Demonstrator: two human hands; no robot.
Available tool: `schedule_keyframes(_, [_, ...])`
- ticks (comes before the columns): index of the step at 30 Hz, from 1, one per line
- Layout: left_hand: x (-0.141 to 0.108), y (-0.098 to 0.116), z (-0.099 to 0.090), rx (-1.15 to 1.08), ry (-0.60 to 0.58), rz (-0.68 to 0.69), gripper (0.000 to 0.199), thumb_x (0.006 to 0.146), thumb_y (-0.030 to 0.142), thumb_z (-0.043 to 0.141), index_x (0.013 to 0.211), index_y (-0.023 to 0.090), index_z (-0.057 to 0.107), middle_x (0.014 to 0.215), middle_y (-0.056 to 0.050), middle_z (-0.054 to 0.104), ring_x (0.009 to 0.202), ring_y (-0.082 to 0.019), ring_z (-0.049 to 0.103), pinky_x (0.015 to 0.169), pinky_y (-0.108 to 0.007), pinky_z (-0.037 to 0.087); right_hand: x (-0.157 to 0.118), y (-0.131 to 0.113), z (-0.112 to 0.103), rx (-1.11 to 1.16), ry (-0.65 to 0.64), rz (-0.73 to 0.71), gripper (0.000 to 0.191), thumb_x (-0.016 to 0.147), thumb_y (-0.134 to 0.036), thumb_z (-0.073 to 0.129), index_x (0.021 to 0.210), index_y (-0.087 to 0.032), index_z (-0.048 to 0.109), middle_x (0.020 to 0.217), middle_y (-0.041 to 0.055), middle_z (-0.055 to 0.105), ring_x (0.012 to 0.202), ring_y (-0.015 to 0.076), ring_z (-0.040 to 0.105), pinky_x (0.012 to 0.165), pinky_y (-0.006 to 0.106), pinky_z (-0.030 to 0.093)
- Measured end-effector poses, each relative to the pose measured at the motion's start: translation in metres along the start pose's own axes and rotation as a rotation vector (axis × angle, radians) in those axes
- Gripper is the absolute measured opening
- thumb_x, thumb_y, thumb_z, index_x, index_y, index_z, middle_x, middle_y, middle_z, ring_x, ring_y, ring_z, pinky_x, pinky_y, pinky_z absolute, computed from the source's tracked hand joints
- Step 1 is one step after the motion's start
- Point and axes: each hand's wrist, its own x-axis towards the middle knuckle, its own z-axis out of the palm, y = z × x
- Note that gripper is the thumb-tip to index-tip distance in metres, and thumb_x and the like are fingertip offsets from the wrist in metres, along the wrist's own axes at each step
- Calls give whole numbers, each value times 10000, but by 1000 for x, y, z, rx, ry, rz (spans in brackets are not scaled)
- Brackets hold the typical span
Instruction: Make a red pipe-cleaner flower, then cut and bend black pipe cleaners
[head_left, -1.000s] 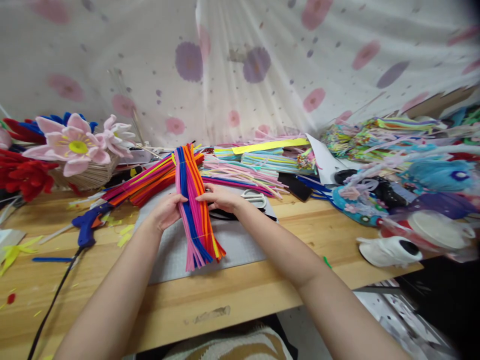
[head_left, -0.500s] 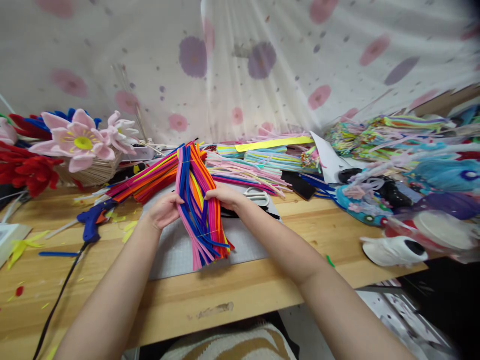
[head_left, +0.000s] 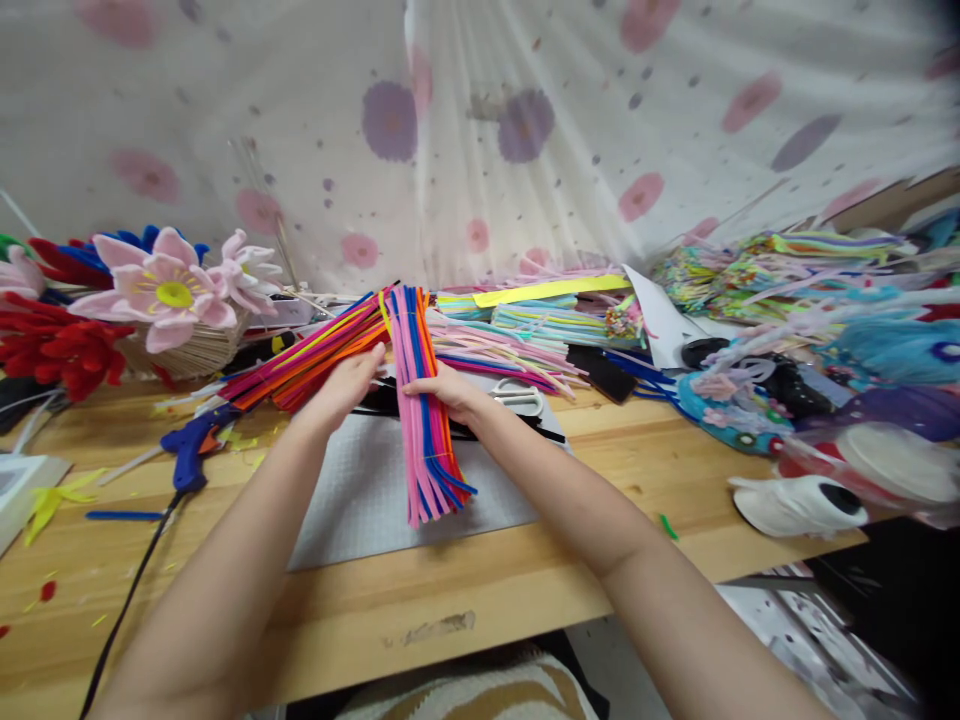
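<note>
A bundle of pipe cleaners point(head_left: 435, 470) in pink, blue, orange and red hangs nearly upright above a grey cutting mat point(head_left: 345, 510). My right hand point(head_left: 444, 392) is wrapped round its middle, thumb across the front. To the left of the bundle, my left hand point(head_left: 351, 385) is apart from it, fingers stretched toward the back and nothing seen in it. Behind that hand lies a pile of red, orange and magenta pipe cleaners point(head_left: 315, 355). White-handled scissors point(head_left: 517, 398) rest behind my right wrist.
A blue glue gun point(head_left: 191, 450) with its cord lies on the left near pipe-cleaner flowers point(head_left: 172, 290). More bundles point(head_left: 551, 318) line the back. On the right are a dark phone point(head_left: 600, 372), a blue decorated piece point(head_left: 724, 415) and a white thread spool point(head_left: 796, 505).
My left hand has let go of the bundle and moved slightly up. The bundle, spread between both hands before, is now narrower and gathered in my right hand.
</note>
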Motion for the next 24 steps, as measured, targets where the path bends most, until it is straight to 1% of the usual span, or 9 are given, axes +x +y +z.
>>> schedule_keyframes(2, [15,2,-18,387,322,173,506,779,513,542,1106,132,608,1157,-154,608,1098,-304,537,966,-400,378,0,-4,-8,63,36,27,413,473,-122,709,850,-203,563,724,-40,621,643,137,569,642,277,498])
schedule_keyframes(4, [28,-1,-34,759,461,238,580,728,478,614,1171,109,553,1234,-206,536,1185,-351,453,1011,-441,312,-1,-8,-15,106,55,18,390,475,-130,715,828,-198,564,715,-36,620,618,129,559,606,261,489])
schedule_keyframes(7, [43,-12,-49,1135,421,198,889,574,431,753,1300,61,396,1263,-282,471,1190,-421,416,982,-491,307,-2,-11,-17,152,68,-1,395,475,-130,721,826,-198,554,719,-33,622,621,125,557,594,249,487])
schedule_keyframes(9, [50,-20,-53,1242,360,115,979,545,397,775,1331,34,319,1219,-317,485,1127,-448,464,917,-505,353,-2,-10,-16,170,76,6,405,470,-128,726,828,-196,551,710,-36,618,620,122,555,603,249,491])
schedule_keyframes(12, [57,-25,-57,1263,295,33,825,606,357,728,1276,43,362,1129,-315,541,1026,-441,541,829,-486,409,-2,-9,-15,166,92,5,435,463,-123,735,853,-196,558,719,-39,621,628,124,563,618,255,501])
schedule_keyframes(15, [52,-15,-62,1199,304,61,624,634,352,685,1160,111,453,1081,-259,589,1000,-410,566,818,-464,422,-2,-13,-19,175,96,-26,448,471,-115,736,875,-204,565,744,-40,630,658,127,580,642,251,512])
schedule_keyframes(20, [26,32,-58,930,394,114,604,569,392,721,1096,195,501,1045,-139,631,1078,-403,530,868,-458,413,2,-27,-27,244,100,-88,388,504,-151,740,847,-190,562,706,-30,632,626,133,587,629,276,530])
schedule_keyframes(22, [20,52,-47,834,399,128,589,565,381,722,1084,184,524,1039,-122,636,1042,-397,552,862,-462,425,6,-29,-22,268,129,-132,391,519,-183,739,864,-192,556,721,-18,645,657,152,606,664,310,544])
schedule_keyframes(24, [20,68,-30,686,324,185,549,563,346,726,1057,175,558,1007,-94,648,989,-350,590,853,-421,450,11,-29,-13,280,145,-194,403,530,-217,741,885,-204,549,783,-5,665,747,175,629,730,335,550])
